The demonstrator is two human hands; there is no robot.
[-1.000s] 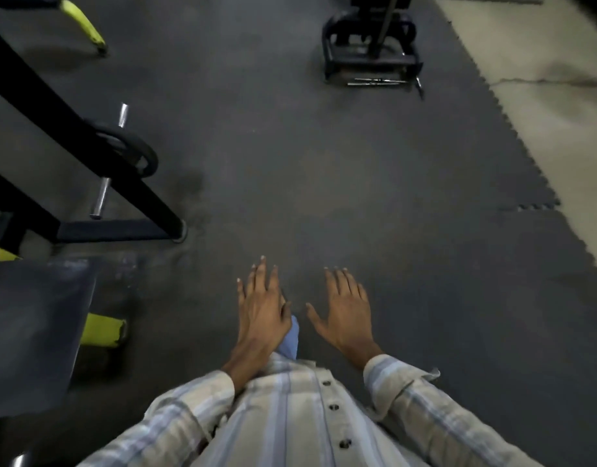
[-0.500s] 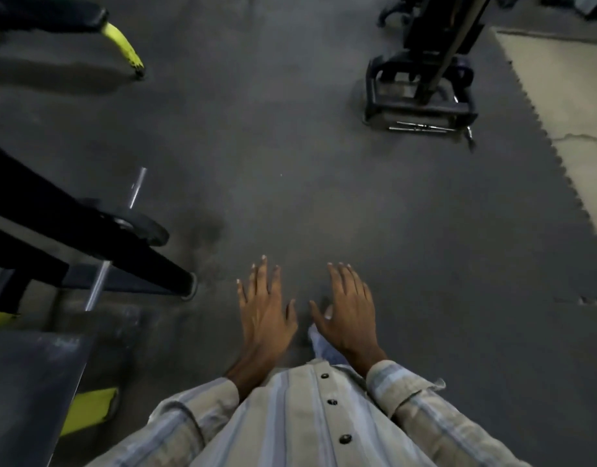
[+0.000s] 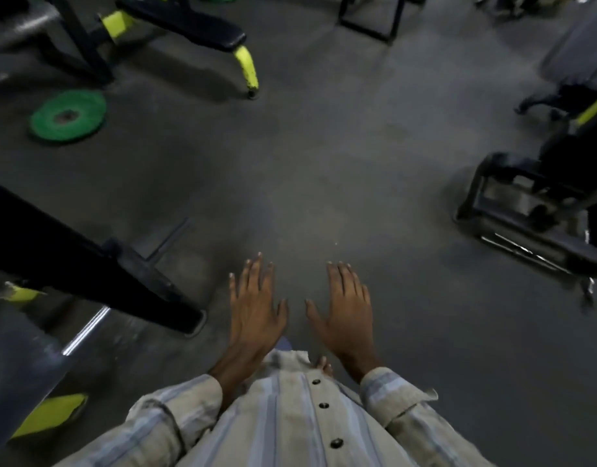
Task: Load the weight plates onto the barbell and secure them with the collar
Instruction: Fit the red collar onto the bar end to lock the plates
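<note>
- Head view is filled by grey gym flooring [image 3: 324,170], with both hands held out low in the middle of the frame, apart from each other and touching nothing.
- Left hand [image 3: 255,311] and right hand [image 3: 346,311] are seen palm-down with the fingers straight and slightly spread; nothing is grasped by either.
- One green weight plate [image 3: 68,116] is seen lying flat on the floor at upper left, well apart from the hands.
- A chrome barbell [image 3: 85,330] is partly seen at lower left, running under a black frame leg [image 3: 88,271]; a dark plate [image 3: 139,264] appears to sit on it already, though blur leaves this uncertain.
- No collar can be made out.
- The step in hand is judged to be the search for the next plate, loading not yet resumed.
- A reach to upper left is called for next, with the green plate tipped up off the floor and gripped by its rim before it is carried to the bar's sleeve.
</note>
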